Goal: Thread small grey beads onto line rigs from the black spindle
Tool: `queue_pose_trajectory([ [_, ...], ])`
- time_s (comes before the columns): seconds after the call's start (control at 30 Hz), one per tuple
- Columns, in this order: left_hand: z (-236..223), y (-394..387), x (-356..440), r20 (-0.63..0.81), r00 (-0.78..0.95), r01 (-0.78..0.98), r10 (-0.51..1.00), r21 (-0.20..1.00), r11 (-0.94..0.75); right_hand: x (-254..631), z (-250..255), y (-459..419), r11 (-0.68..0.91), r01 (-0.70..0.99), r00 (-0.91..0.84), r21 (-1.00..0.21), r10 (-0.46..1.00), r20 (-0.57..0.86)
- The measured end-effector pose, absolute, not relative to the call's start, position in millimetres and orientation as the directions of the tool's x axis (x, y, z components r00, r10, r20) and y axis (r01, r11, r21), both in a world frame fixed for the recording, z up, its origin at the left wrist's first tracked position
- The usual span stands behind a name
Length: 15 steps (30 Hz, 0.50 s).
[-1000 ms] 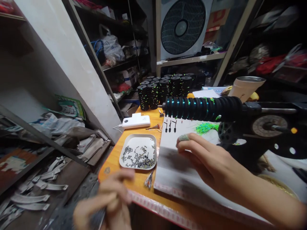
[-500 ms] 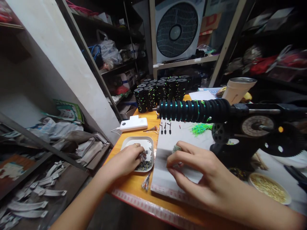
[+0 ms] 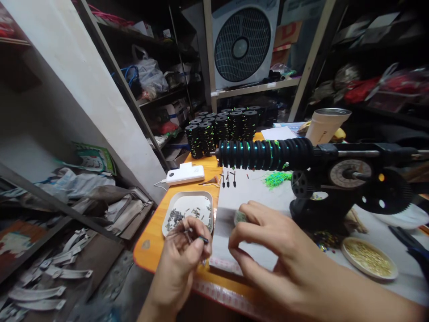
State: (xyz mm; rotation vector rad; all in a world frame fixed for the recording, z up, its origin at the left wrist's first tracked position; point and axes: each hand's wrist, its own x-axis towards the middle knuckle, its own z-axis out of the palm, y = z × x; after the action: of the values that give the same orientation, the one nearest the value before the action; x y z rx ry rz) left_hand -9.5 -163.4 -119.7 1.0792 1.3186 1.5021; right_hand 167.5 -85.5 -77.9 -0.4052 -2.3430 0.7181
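My left hand [image 3: 182, 264] hovers over the table's front edge, its fingers pinched on a small dark pin-like piece [image 3: 203, 240] with thin wires beside it. Just behind it lies a white tray [image 3: 174, 203] holding several small dark pieces. My right hand [image 3: 278, 255] rests curled on a white foam board [image 3: 251, 188], and its taped fingertip pinches something small that I cannot make out. Three small dark pins [image 3: 228, 179] stand in the board's far edge. Above the board, a black winding machine [image 3: 335, 183] carries a shaft of black foam spools [image 3: 264, 154].
Stacks of black spools [image 3: 221, 127] stand at the back of the orange table [image 3: 152, 232]. A white power bank [image 3: 184, 174], green threads [image 3: 276, 179], a paper cup [image 3: 323, 125], a dish of gold beads [image 3: 368, 259] and a box fan [image 3: 241, 42] surround the work area. Cluttered shelves stand left.
My left hand reached into the white tray, picked a small piece and drew back toward me over the table edge. My right hand stayed on the board, sliding slightly nearer.
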Motion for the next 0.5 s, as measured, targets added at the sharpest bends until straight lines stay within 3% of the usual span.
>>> queue_pose_trajectory([
  [0.07,-123.6,-171.0,6.1,-0.025,-0.245,-0.482,0.969,0.87,-0.1,167.5,-78.3,-89.9,0.791,0.066,-0.762,-0.608,0.433,0.481],
  [0.13,-125.7,-174.2,17.4,-0.095,-0.198,-0.695,0.976,0.716,-0.072,167.2,-78.9,-93.1,0.763,0.01,-0.769,-0.646,0.419,0.483],
  [0.27,-125.6,-175.0,28.0,-0.145,-0.18,-0.812,0.973,0.58,-0.064,166.0,-78.4,-96.5,0.694,-0.033,-0.789,-0.719,0.423,0.445],
  [0.5,-122.6,-176.5,31.4,-0.164,-0.138,-0.854,0.977,0.52,-0.033,166.7,-76.1,-97.5,0.606,-0.065,-0.809,-0.793,0.433,0.397],
])
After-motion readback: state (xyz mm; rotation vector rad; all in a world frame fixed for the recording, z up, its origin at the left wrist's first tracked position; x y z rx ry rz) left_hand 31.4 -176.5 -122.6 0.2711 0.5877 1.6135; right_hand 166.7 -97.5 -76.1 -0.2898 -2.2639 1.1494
